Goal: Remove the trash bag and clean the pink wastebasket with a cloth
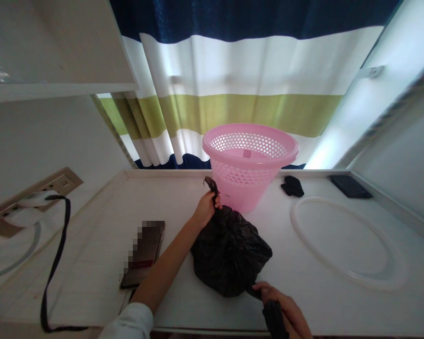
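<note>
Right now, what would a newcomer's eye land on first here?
The pink basket, upright at the back of the white counter, likely catches the eye first. Just in front sits the black bag, one end in the left hand, another in the right hand. Behind hangs the striped curtain.

This is a room in a home, perhaps a bedroom, though too little shows to be sure: a striped curtain (240,68) with daylight behind it, a white desk (286,263) against it, and a socket (64,182) on the plain side wall (60,136).
</note>
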`<act>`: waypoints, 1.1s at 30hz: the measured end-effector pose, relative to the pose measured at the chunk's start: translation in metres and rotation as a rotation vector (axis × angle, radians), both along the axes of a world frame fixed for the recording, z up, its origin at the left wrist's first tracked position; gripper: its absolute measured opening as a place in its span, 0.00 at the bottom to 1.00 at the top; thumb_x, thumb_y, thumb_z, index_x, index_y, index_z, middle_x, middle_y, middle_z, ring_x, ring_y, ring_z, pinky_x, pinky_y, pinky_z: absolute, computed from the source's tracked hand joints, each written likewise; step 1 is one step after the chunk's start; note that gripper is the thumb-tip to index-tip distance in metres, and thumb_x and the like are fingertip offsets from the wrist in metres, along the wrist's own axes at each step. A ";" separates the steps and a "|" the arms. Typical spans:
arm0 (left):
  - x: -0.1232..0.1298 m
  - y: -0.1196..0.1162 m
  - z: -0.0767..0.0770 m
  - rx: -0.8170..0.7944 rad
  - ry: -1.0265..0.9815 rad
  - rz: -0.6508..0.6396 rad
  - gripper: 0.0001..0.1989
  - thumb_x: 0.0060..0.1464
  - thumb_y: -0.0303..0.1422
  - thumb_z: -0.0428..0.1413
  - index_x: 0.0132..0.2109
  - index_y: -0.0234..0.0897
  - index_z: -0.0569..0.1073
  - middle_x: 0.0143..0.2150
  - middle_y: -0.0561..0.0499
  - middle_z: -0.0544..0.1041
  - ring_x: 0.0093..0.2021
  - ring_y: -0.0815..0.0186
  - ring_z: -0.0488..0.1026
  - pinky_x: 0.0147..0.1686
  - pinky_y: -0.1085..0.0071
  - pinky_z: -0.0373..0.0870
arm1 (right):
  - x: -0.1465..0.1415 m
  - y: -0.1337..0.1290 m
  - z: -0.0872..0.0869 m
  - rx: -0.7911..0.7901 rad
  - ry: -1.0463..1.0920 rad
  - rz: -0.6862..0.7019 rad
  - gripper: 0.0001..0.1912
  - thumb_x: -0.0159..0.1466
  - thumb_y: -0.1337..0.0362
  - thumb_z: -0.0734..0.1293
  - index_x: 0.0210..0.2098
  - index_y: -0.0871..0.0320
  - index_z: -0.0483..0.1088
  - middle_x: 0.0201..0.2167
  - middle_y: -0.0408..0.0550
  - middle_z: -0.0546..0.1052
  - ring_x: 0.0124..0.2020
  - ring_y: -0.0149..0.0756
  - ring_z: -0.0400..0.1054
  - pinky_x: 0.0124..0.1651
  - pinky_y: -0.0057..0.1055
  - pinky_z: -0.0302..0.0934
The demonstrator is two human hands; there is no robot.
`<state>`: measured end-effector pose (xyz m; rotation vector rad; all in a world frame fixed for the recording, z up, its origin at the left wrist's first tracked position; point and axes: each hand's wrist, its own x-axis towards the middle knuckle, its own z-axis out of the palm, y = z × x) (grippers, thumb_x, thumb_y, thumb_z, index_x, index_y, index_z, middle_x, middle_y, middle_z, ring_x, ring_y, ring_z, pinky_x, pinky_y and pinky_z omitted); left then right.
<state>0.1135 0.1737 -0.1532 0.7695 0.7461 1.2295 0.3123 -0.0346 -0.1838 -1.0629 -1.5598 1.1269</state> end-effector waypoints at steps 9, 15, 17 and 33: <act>-0.009 -0.068 0.056 0.529 0.765 -0.698 0.22 0.32 0.34 0.62 0.39 0.34 0.71 0.22 0.58 0.61 0.23 0.75 0.56 0.24 0.77 0.55 | -0.034 0.074 0.100 -0.014 0.750 0.128 0.16 0.54 0.50 0.55 0.32 0.54 0.65 0.13 0.39 0.55 0.19 0.32 0.56 0.36 0.38 0.57; 0.007 -0.071 0.042 0.544 0.864 -0.568 0.14 0.38 0.39 0.59 0.29 0.31 0.71 0.25 0.55 0.67 0.28 0.69 0.64 0.30 0.74 0.61 | -0.054 0.115 0.114 0.122 0.690 -0.165 0.17 0.58 0.58 0.51 0.40 0.56 0.65 0.24 0.43 0.65 0.27 0.32 0.62 0.40 0.39 0.58; 0.008 -0.068 0.039 0.499 0.765 -0.542 0.13 0.42 0.38 0.57 0.33 0.32 0.71 0.29 0.53 0.69 0.31 0.68 0.65 0.33 0.73 0.62 | -0.044 0.118 0.109 0.449 0.603 -0.510 0.16 0.58 0.60 0.54 0.43 0.53 0.63 0.34 0.45 0.68 0.37 0.34 0.64 0.44 0.39 0.57; 0.007 -0.061 0.031 0.441 0.541 -0.650 0.14 0.42 0.36 0.57 0.36 0.32 0.70 0.29 0.53 0.67 0.30 0.70 0.62 0.34 0.72 0.62 | 0.000 0.112 0.070 1.205 -1.144 0.062 0.13 0.58 0.72 0.57 0.42 0.59 0.66 0.38 0.52 0.72 0.39 0.37 0.64 0.46 0.43 0.55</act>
